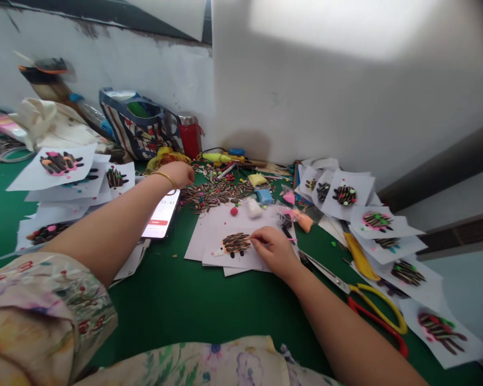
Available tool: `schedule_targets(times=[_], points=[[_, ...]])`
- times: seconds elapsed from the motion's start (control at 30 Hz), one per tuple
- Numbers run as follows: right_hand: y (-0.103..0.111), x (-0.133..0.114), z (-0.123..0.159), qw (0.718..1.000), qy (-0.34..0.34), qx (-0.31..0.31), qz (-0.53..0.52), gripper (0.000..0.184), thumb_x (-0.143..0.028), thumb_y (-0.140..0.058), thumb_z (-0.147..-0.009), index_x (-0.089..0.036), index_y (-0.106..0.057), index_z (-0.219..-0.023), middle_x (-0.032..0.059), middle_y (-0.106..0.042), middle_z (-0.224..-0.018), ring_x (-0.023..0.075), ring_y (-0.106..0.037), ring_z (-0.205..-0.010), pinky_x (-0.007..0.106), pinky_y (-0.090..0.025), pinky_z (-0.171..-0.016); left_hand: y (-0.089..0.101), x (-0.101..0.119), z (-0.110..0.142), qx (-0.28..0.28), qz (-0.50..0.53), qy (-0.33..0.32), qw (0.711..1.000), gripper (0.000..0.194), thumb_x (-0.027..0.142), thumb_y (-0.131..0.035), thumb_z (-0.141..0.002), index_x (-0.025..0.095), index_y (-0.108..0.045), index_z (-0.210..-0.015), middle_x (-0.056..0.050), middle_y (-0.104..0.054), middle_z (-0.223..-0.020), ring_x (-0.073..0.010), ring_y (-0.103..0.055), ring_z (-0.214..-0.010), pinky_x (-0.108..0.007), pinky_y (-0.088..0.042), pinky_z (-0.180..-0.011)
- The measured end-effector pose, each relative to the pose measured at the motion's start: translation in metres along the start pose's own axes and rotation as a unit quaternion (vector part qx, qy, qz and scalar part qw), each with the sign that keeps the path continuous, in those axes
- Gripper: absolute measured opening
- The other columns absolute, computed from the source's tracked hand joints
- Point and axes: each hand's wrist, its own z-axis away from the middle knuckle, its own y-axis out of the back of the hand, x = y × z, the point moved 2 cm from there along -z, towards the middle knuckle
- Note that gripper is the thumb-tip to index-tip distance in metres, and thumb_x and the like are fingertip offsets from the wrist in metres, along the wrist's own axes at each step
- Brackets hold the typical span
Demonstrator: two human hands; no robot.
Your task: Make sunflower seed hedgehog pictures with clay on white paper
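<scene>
My right hand [274, 247] rests on white paper [209, 236], fingers pinched together at the right edge of a seed-covered clay shape [235, 243]; what they pinch is too small to make out. My left hand [178, 173], a gold bangle on the wrist, reaches over a lit phone [161, 215] to the left edge of a pile of sunflower seeds [209, 194]. Its fingers curl down at the pile, and I cannot see whether they hold anything.
Finished seed pictures on paper lie stacked at left [60, 163] and spread at right [376, 221]. Scissors with red and yellow handles [370, 305] lie near my right forearm. Clay lumps [261, 195], a red bottle [190, 136], a striped bag [137, 126] and pens stand by the wall.
</scene>
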Motion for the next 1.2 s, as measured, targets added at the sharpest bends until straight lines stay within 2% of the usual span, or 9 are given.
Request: schedule_targets(times=[0.13,0.27,0.5,0.7,0.83,0.93,1.0,1.1,1.2], points=[[-0.001,0.0,0.0,1.0,-0.003,-0.007,-0.003,0.01,-0.018,-0.056,-0.087,-0.022,-0.066,-0.088,0.0033,-0.067,-0.086,0.0183,-0.06,-0.083,0.031,-0.046,-0.075,-0.014,0.004,-0.009,-0.025,-0.006,-0.007,1.0,0.032,0.031,-0.067,-0.069,0.024,-0.076,-0.099,-0.006,-0.074,-0.101,-0.0241,-0.066,-0.091,-0.027,-0.047,-0.082],[-0.001,0.0,0.0,1.0,-0.003,-0.013,-0.009,0.01,-0.019,-0.057,-0.088,-0.022,-0.066,-0.089,0.0031,-0.067,-0.088,0.0183,-0.06,-0.084,0.031,-0.046,-0.077,-0.015,0.003,-0.015,-0.036,-0.008,-0.007,0.999,0.026,0.03,-0.068,-0.068,0.023,-0.078,-0.091,-0.007,-0.075,-0.093,-0.0243,-0.067,-0.086,-0.028,-0.047,-0.083],[-0.003,0.002,0.0,1.0,0.001,-0.016,-0.019,0.011,-0.017,-0.057,-0.088,-0.022,-0.066,-0.09,0.0037,-0.067,-0.089,0.0183,-0.061,-0.085,0.031,-0.047,-0.077,-0.011,0.007,-0.036,0.067,-0.008,0.008,0.998,0.042,0.039,-0.053,-0.083,0.03,-0.066,-0.122,-0.007,-0.065,-0.125,-0.0273,-0.059,-0.112,-0.031,-0.044,-0.091],[-0.005,0.003,0.0,1.0,0.004,-0.011,-0.013,0.011,-0.017,-0.056,-0.088,-0.022,-0.066,-0.091,0.0038,-0.067,-0.088,0.0181,-0.061,-0.085,0.031,-0.048,-0.077,-0.022,0.025,-0.044,0.1,-0.025,-0.019,0.995,0.038,0.038,-0.048,-0.087,0.02,-0.073,-0.109,-0.017,-0.065,-0.118,-0.0332,-0.057,-0.111,-0.042,-0.037,-0.095],[-0.003,0.001,-0.001,1.0,0.0,-0.015,-0.01,0.012,-0.017,-0.056,-0.088,-0.022,-0.066,-0.091,0.0043,-0.067,-0.089,0.0186,-0.061,-0.085,0.031,-0.048,-0.076,-0.016,0.033,-0.038,0.126,-0.032,-0.028,0.991,0.036,0.031,-0.048,-0.085,0.015,-0.073,-0.104,-0.019,-0.065,-0.114,-0.0333,-0.056,-0.112,-0.044,-0.034,-0.095],[0.001,-0.002,-0.002,1.0,0.003,-0.004,-0.003,0.012,-0.018,-0.055,-0.088,-0.021,-0.066,-0.088,0.0044,-0.067,-0.087,0.0187,-0.061,-0.084,0.031,-0.048,-0.076,-0.001,0.041,-0.024,0.16,-0.02,-0.003,0.987,0.036,0.031,-0.048,-0.084,0.014,-0.073,-0.102,-0.018,-0.067,-0.111,-0.0327,-0.058,-0.107,-0.042,-0.037,-0.091],[0.003,-0.003,-0.001,1.0,0.006,0.014,-0.004,0.011,-0.02,-0.055,-0.089,-0.021,-0.066,-0.088,0.0043,-0.067,-0.086,0.0185,-0.061,-0.083,0.031,-0.048,-0.076,0.01,0.054,-0.002,0.202,0.063,0.025,0.977,0.034,0.034,-0.05,-0.082,0.015,-0.075,-0.098,-0.014,-0.069,-0.104,-0.0286,-0.061,-0.098,-0.037,-0.041,-0.083],[0.004,-0.004,0.002,0.998,0.001,0.06,-0.036,0.016,-0.023,-0.057,-0.088,-0.022,-0.064,-0.102,0.0039,-0.067,-0.089,0.0177,-0.061,-0.081,0.031,-0.049,-0.075,0.009,0.094,0.051,0.16,0.254,-0.056,0.952,0.03,0.034,-0.051,-0.08,0.016,-0.076,-0.083,-0.006,-0.07,-0.076,-0.02,-0.062,-0.074,-0.03,-0.045,-0.068],[0.007,-0.008,0.006,0.991,0.005,0.103,-0.082,0.029,-0.026,-0.062,-0.087,-0.023,-0.058,-0.116,0.0033,-0.067,-0.092,0.0167,-0.061,-0.08,0.031,-0.051,-0.076,-0.009,0.14,0.111,0.12,0.429,-0.14,0.884,0.023,0.035,-0.06,-0.076,0.018,-0.075,-0.074,-0.004,-0.069,-0.075,-0.0172,-0.062,-0.074,-0.028,-0.047,-0.068]])
